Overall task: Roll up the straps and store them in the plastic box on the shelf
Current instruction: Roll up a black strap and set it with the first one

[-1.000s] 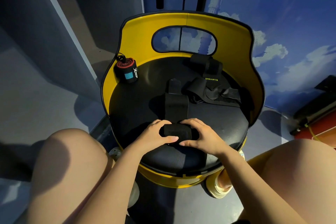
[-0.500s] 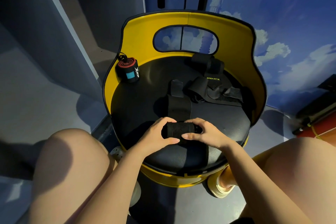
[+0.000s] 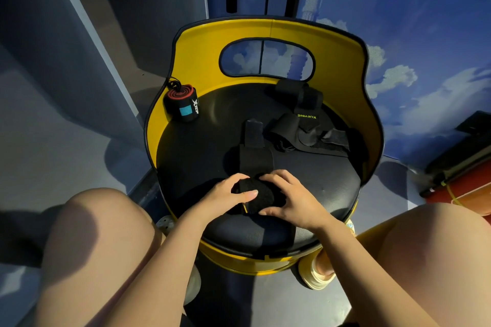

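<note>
- The person sat in front of a round yellow chair [image 3: 191, 61] with a black seat [image 3: 332, 194], one bare knee on each side of it.
- Both hands were on the front part of the seat, around a black strap [image 3: 256, 164] that was half rolled.
- The rolled part [image 3: 259, 198] lay between the two hands, and a small yellow tag showed at its lower edge.
- The left hand [image 3: 225, 194] was curled on the left side of the roll, with the thumb lying across the top of it.
- The right hand [image 3: 292, 198] was curled on the right side, the fingers over the top and the thumb below, so the roll was pinched from both sides.
- The flat part of the strap, not yet rolled, ran from the roll toward the back of the seat and ended in a narrower tab.
- A finished roll [image 3: 182, 103], black and red with a blue patch and white letters, stood at the back left of the seat, touching the yellow backrest.
- A loose pile of black straps [image 3: 305, 127] lay at the back right of the seat, one with yellow-green letters on it.
- Behind the chair was a wall painted with blue sky and clouds [image 3: 425, 61].
- The plastic box and the shelf did not show from where I stood.
</note>
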Tool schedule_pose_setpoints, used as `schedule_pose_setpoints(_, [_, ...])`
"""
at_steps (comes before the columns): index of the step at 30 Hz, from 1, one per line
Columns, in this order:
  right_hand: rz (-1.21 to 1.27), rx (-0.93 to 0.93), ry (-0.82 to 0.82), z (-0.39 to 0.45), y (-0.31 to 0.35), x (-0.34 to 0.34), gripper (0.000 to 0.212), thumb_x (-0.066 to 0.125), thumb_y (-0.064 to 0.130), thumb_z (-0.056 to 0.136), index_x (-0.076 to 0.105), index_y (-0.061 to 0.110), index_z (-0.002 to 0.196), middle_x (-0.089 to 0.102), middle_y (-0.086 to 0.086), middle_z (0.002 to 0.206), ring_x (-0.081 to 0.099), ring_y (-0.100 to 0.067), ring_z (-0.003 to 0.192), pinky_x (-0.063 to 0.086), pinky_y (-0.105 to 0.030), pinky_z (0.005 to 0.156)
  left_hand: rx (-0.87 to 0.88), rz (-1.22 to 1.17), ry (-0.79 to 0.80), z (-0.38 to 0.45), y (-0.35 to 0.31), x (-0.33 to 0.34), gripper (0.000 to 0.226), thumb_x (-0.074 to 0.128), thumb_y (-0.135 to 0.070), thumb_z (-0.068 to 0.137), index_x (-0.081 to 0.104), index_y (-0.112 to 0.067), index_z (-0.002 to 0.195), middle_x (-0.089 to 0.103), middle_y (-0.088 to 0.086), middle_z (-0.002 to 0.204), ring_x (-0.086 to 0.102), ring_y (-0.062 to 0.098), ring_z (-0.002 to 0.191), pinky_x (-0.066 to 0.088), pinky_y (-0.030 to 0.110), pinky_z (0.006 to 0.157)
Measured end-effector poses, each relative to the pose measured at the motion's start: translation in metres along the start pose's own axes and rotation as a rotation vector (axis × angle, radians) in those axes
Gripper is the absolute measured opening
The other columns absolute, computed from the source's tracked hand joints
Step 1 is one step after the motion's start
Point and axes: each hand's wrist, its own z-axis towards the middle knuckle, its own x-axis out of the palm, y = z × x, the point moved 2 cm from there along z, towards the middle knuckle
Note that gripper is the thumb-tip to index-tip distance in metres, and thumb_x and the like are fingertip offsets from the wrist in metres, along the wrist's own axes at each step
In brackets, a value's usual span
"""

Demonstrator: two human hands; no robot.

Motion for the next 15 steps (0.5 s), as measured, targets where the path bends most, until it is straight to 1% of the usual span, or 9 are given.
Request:
schedule_pose_setpoints(2, [0.038, 0.020, 0.026, 0.004, 0.000, -0.003, 0.070, 0.081, 0.037, 0.069, 0.050, 0.024, 0.130, 0.044, 0.007, 0.124, 0.043, -0.007, 0.117, 0.034, -0.013, 0.099, -0.002, 0.045, -0.032, 0.000, 0.002, 0.001, 0.049, 0.058, -0.050, 0.084, 0.045, -0.038, 0.130, 0.040, -0.003, 0.134, 0.037, 0.017, 0.126, 0.032, 0.028, 0.094])
schedule_pose_setpoints(4, [0.074, 0.057, 0.042, 0.007, -0.001, -0.006, 0.069, 0.082, 0.035, 0.068, 0.052, 0.025, 0.128, 0.048, 0.006, 0.124, 0.045, -0.005, 0.115, 0.030, -0.004, 0.096, 0.066, 0.078, -0.103, -0.001, 0.003, 0.001, 0.049, 0.059, -0.049, 0.084, 0.047, -0.035, 0.130, 0.041, -0.008, 0.131, 0.036, 0.014, 0.128, 0.031, 0.025, 0.095])
schedule_pose_setpoints(5, [0.101, 0.084, 0.049, 0.009, -0.002, -0.008, 0.068, 0.082, 0.035, 0.067, 0.052, 0.027, 0.128, 0.049, 0.007, 0.123, 0.046, -0.004, 0.114, 0.030, -0.004, 0.095, 0.110, 0.068, -0.133, -0.002, 0.002, 0.002, 0.049, 0.062, -0.046, 0.084, 0.047, -0.034, 0.129, 0.041, -0.012, 0.129, 0.036, 0.012, 0.128, 0.030, 0.024, 0.095])
schedule_pose_setpoints(7, [0.153, 0.138, 0.074, 0.013, -0.004, -0.010, 0.066, 0.081, 0.034, 0.069, 0.052, 0.030, 0.127, 0.049, 0.009, 0.122, 0.046, -0.004, 0.114, 0.032, -0.009, 0.095, 0.165, 0.033, -0.154, -0.006, 0.002, 0.004, 0.055, 0.069, -0.039, 0.080, 0.044, -0.035, 0.129, 0.039, -0.015, 0.126, 0.037, 0.007, 0.123, 0.031, 0.022, 0.093])
schedule_pose_setpoints(10, [0.191, 0.195, 0.092, 0.019, -0.008, -0.011, 0.063, 0.079, 0.035, 0.072, 0.052, 0.030, 0.128, 0.050, 0.009, 0.122, 0.048, -0.007, 0.114, 0.035, -0.016, 0.095, 0.198, -0.014, -0.168, -0.008, 0.005, 0.008, 0.062, 0.075, -0.032, 0.075, 0.038, -0.041, 0.123, 0.038, -0.013, 0.132, 0.036, 0.005, 0.121, 0.032, 0.023, 0.093])
schedule_pose_setpoints(13, [0.276, 0.266, 0.091, 0.023, -0.009, -0.011, 0.061, 0.077, 0.036, 0.074, 0.052, 0.029, 0.129, 0.051, 0.005, 0.123, 0.049, -0.010, 0.115, 0.038, -0.021, 0.097, 0.201, -0.023, -0.184, -0.006, 0.005, 0.008, 0.062, 0.075, -0.026, 0.075, 0.040, -0.036, 0.126, 0.038, -0.014, 0.131, 0.037, 0.006, 0.122, 0.031, 0.022, 0.093])
schedule_pose_setpoints(15, [0.296, 0.284, 0.075, 0.023, -0.008, -0.008, 0.062, 0.075, 0.037, 0.076, 0.050, 0.027, 0.132, 0.048, 0.005, 0.123, 0.046, -0.009, 0.116, 0.035, -0.020, 0.096, 0.197, 0.005, -0.185, -0.003, 0.004, 0.006, 0.061, 0.073, -0.027, 0.078, 0.041, -0.033, 0.130, 0.037, -0.015, 0.129, 0.036, 0.006, 0.122, 0.031, 0.022, 0.092])
